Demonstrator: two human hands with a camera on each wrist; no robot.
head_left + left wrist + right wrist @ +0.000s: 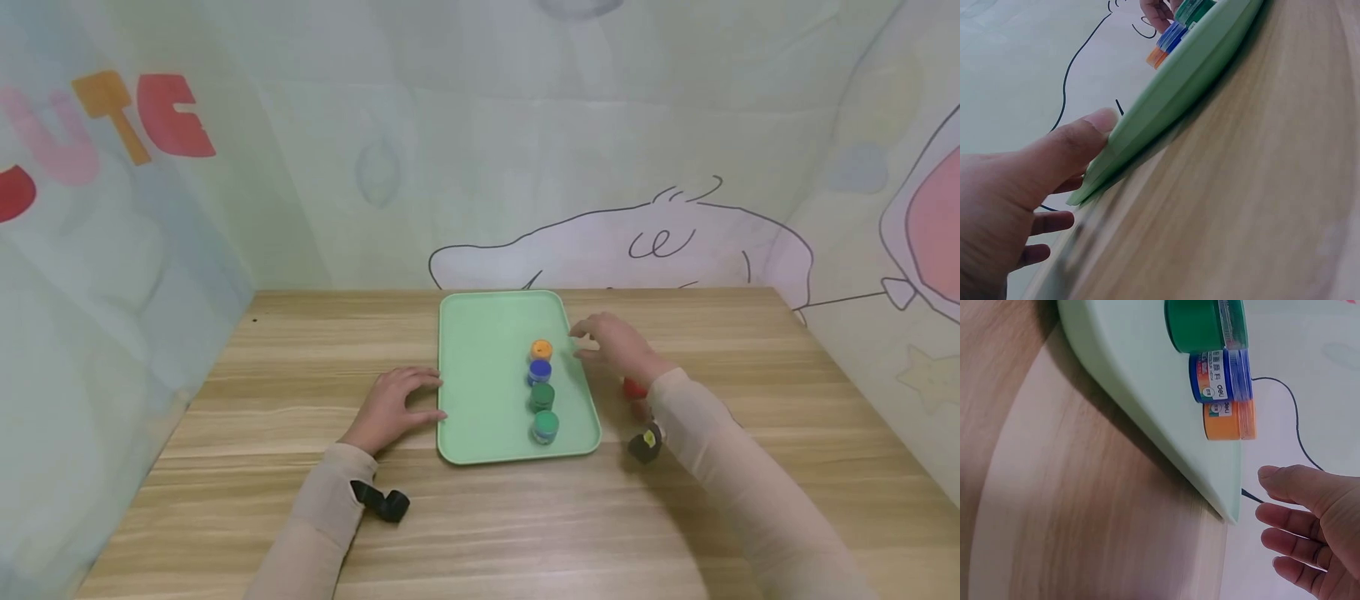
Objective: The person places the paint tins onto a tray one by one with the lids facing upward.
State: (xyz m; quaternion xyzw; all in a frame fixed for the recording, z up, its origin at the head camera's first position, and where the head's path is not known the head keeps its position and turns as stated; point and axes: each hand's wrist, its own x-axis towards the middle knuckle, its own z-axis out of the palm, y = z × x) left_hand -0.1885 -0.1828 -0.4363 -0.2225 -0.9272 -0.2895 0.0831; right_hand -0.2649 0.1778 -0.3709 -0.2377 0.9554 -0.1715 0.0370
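Note:
A light green tray (483, 375) lies on the wooden table. Along its right half stand paint jars in a row: an orange jar (541, 351), a blue jar (539, 372), a dark green jar (542, 397) and a lighter green jar (545, 427). My left hand (393, 410) rests at the tray's left edge. In the left wrist view its thumb (1094, 128) touches the rim, and the other fingers are loosely bent. Beyond the tray's right rim hovers my right hand (618, 343), fingers apart and holding nothing, nearest the orange jar (1229, 422).
A red object (634, 388) sits on the table, partly hidden under the right forearm; its kind cannot be told. Black wrist cameras hang at the left wrist (382, 502) and right wrist (646, 443). Behind the table (337, 333) stands a wall with cartoon drawings.

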